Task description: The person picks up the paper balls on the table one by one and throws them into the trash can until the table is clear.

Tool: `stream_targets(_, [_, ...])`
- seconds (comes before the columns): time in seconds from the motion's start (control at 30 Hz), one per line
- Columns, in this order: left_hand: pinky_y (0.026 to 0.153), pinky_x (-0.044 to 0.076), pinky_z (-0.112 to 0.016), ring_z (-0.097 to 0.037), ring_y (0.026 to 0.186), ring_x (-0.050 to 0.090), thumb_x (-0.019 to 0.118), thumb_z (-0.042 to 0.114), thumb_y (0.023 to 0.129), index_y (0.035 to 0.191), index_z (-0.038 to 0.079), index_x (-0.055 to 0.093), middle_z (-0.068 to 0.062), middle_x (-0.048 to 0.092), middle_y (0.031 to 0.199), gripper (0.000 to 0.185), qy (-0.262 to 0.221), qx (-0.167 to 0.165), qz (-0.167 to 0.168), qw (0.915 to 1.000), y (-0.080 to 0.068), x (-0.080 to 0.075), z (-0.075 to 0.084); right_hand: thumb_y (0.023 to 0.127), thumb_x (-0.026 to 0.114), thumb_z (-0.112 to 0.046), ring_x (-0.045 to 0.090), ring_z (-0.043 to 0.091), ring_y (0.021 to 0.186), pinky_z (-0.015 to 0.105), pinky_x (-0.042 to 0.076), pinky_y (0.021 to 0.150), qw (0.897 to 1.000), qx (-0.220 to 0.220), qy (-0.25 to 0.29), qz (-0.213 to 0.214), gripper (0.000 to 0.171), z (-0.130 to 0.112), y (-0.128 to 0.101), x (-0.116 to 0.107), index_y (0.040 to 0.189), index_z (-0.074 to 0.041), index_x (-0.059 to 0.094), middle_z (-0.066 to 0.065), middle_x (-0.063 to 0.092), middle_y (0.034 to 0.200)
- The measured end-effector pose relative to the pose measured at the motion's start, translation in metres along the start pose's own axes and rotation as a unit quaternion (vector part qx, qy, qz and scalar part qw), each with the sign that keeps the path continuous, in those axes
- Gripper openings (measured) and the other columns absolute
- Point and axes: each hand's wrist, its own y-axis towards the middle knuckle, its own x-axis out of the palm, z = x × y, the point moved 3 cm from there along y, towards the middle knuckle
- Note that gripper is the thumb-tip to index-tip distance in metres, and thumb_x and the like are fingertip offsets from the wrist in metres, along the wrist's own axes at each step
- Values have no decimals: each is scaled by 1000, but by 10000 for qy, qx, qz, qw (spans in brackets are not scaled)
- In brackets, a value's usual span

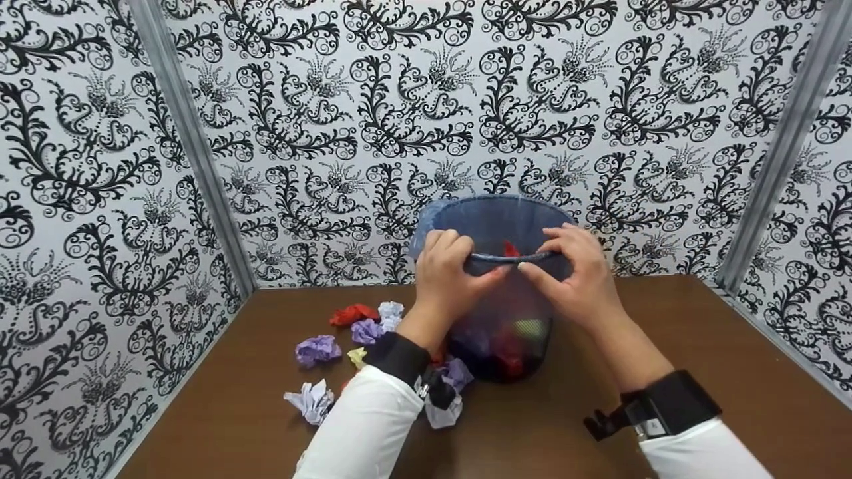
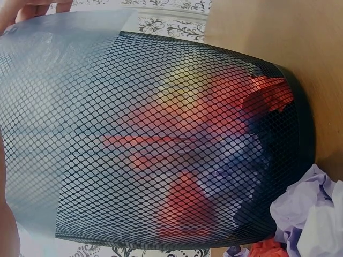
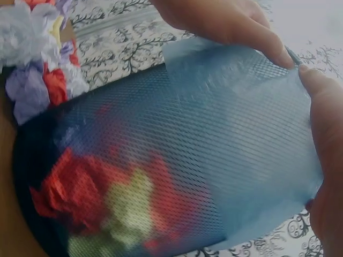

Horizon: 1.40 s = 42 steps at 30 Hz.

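Observation:
A dark mesh wastebasket (image 1: 499, 346) stands on the table in front of me, lined with a translucent bluish plastic bag (image 3: 257, 139) folded over its rim. My left hand (image 1: 444, 269) grips the near rim, fingers over the edge and thumb along the outside. Just beside it, my right hand (image 1: 582, 276) pinches the same rim and bag edge, the two thumbs close together. Through the mesh show red crumpled paper (image 3: 80, 193) and yellow-green crumpled paper (image 3: 131, 206) inside the basket.
Left of the basket lie several crumpled papers, among them a red ball (image 1: 353, 314), a purple ball (image 1: 317, 350) and a white ball (image 1: 311, 401). A purple ball (image 1: 456, 374) lies near the basket's base. Patterned walls (image 1: 399, 100) enclose the brown table (image 1: 219, 399).

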Motion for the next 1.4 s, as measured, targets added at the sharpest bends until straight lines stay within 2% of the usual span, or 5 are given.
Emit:
stream_targets(0.27, [63, 40, -30, -16, 84, 45, 67, 70, 72, 68, 16, 46, 3, 42, 74, 57, -38, 56, 60, 10000, 0, 2, 3, 71, 85, -37, 36, 39, 137, 52, 18, 116, 9978, 413, -9, 514, 39, -2, -12, 5, 97, -13, 67, 9, 59, 133])
stream_targets(0.53, [61, 39, -30, -16, 84, 45, 66, 70, 72, 68, 17, 45, 3, 41, 74, 58, -87, 61, 57, 9999, 0, 2, 6, 73, 84, -38, 39, 30, 136, 53, 28, 111, 9950, 938, 153, 302, 39, -6, -16, 2, 100, -17, 64, 3, 51, 141])
stream_targets(0.73, [60, 40, -31, -17, 84, 45, 66, 72, 71, 68, 16, 45, 3, 42, 74, 59, -86, 58, 84, 9999, -2, 4, 7, 75, 82, -40, 42, 27, 133, 54, 32, 107, 9945, 1019, 127, 189, 37, -6, -18, 2, 98, -20, 61, 2, 50, 140])
stream_targets(1.07, [58, 41, -30, -17, 84, 46, 65, 72, 71, 68, 16, 46, 3, 43, 75, 60, -45, 74, 34, 10000, 1, 2, 7, 76, 81, -44, 40, 26, 134, 56, 31, 106, 9931, 1158, 132, 98, 37, -6, -15, 1, 96, -21, 59, 2, 49, 140])
stream_targets(1.4, [62, 41, -30, -16, 88, 44, 65, 70, 75, 71, 17, 46, 3, 42, 78, 56, -42, 121, -303, 9995, -1, -3, -1, 75, 80, -47, 36, 32, 138, 62, 28, 107, 9908, 1337, 219, 14, 41, -7, -15, 7, 99, -21, 59, 6, 42, 147])
